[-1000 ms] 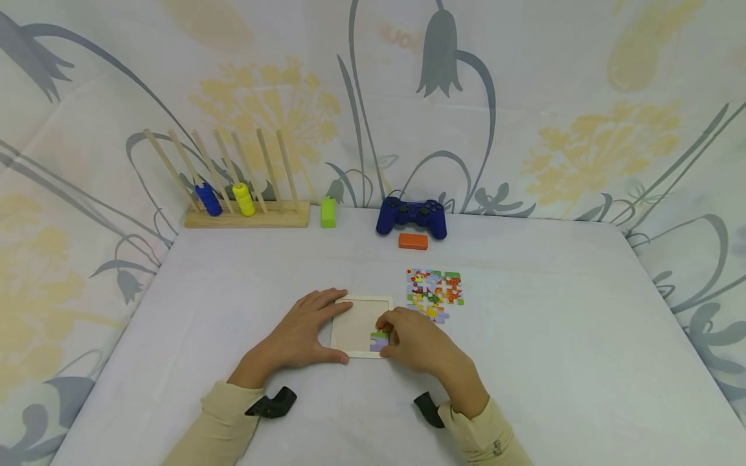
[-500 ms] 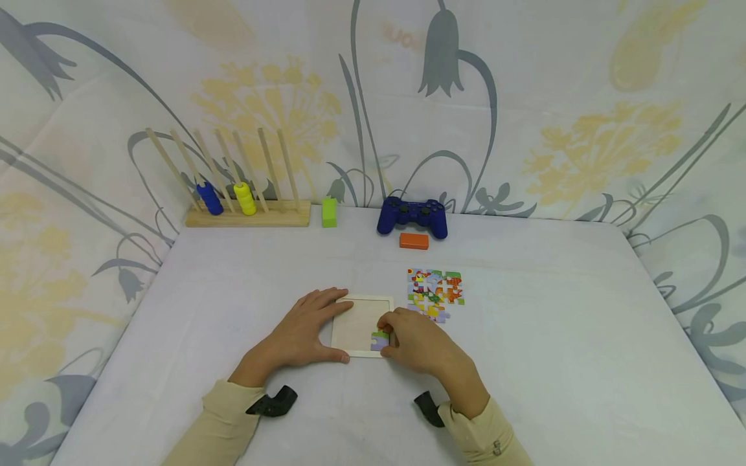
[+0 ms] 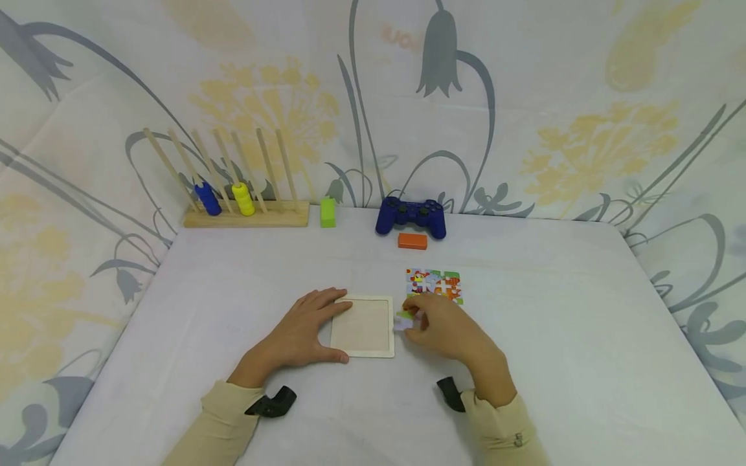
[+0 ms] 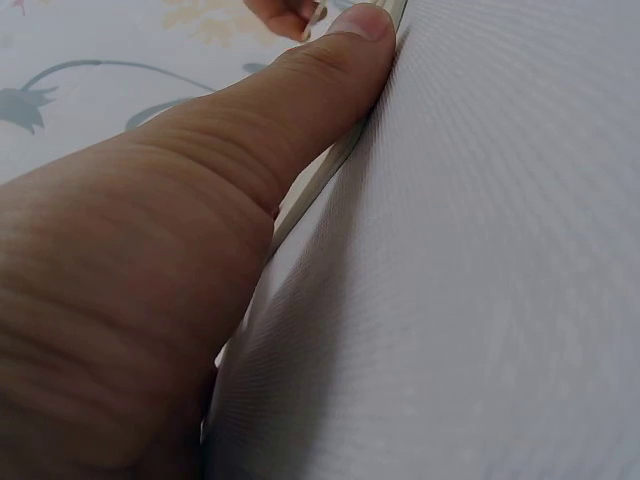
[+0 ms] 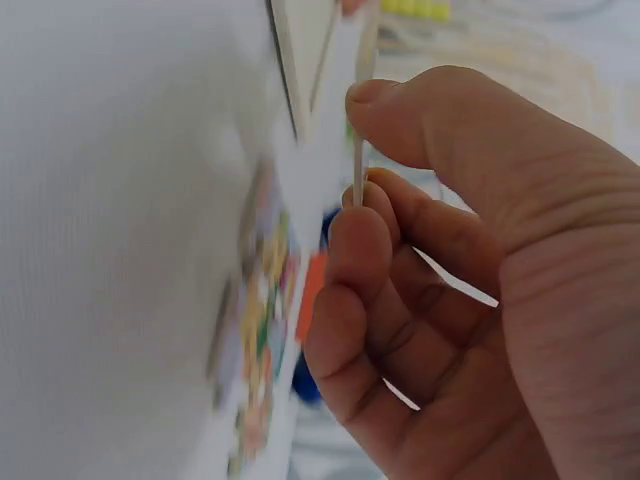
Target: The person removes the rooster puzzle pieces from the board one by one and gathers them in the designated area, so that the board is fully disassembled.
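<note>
My right hand point(image 3: 445, 327) pinches a jigsaw puzzle piece point(image 3: 402, 321), green along its top and lilac below, just right of the square wooden puzzle tray point(image 3: 392, 330). In the right wrist view the piece appears edge-on between thumb and fingers point(image 5: 360, 235). Fingers spread, my left hand point(image 3: 297, 330) rests at the tray's left side, its thumb point(image 4: 320, 70) at the near edge and a finger over the far corner. The tray's bare pale floor shows. Behind my right hand lie several colourful joined puzzle pieces point(image 3: 432, 281), their near part hidden by the hand.
Along the back stand a wooden peg rack point(image 3: 247, 219) with blue and yellow beads, a green block point(image 3: 328, 212) and a dark blue game controller point(image 3: 410, 217). An orange block point(image 3: 412, 241) lies before the controller. A patterned cloth rises behind the table.
My right hand has lifted the puzzle piece from the tray's near right corner and carried it right and away from me, past the rim. My left hand has stayed in place.
</note>
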The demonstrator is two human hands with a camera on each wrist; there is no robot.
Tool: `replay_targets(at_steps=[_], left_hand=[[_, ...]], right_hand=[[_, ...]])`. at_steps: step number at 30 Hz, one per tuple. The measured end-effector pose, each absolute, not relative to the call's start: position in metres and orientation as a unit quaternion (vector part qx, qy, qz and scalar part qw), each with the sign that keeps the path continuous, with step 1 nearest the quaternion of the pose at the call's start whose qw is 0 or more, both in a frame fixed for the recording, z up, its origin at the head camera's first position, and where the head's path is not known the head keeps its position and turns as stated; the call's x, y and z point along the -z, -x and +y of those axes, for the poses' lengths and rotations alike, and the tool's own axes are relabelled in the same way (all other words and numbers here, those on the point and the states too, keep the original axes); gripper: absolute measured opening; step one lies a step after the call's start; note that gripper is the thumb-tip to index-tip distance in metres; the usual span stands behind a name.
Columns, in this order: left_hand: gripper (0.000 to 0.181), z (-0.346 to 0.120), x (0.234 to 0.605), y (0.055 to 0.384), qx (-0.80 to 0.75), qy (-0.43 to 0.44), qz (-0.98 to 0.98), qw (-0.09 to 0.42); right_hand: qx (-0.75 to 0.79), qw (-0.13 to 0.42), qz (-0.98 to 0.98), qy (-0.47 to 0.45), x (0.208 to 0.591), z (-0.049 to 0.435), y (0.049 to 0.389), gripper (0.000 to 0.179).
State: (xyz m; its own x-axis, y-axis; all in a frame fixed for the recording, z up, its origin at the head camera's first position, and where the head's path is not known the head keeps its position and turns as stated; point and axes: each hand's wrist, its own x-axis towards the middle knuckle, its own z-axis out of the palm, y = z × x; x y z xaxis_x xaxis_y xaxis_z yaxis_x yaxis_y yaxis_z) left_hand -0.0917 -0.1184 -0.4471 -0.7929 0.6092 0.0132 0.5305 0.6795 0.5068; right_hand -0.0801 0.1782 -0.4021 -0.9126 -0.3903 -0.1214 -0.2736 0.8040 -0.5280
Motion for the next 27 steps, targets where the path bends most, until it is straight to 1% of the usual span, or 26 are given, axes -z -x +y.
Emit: replay_targets(at_steps=[3, 7, 11, 27], left_hand=[[0.096, -0.118, 0.447, 0.092, -0.248, -0.311, 0.914, 0.079], [0.096, -0.118, 0.447, 0.092, -0.247, -0.309, 0.915, 0.079], [0.096, -0.118, 0.449, 0.091, -0.249, -0.31, 0.914, 0.079], [0.096, -0.118, 0.448, 0.091, -0.249, -0.31, 0.915, 0.077]], right_hand=[[0.269, 0.1, 0.946, 0.152, 0.4, 0.203, 0.083, 0.034], [0.281, 0.12, 0.945, 0.118, 0.398, 0.229, 0.083, 0.037], [0.285, 0.132, 0.945, 0.097, 0.395, 0.244, 0.082, 0.041], [0.279, 0.137, 0.947, 0.08, 0.401, 0.256, 0.081, 0.039]])
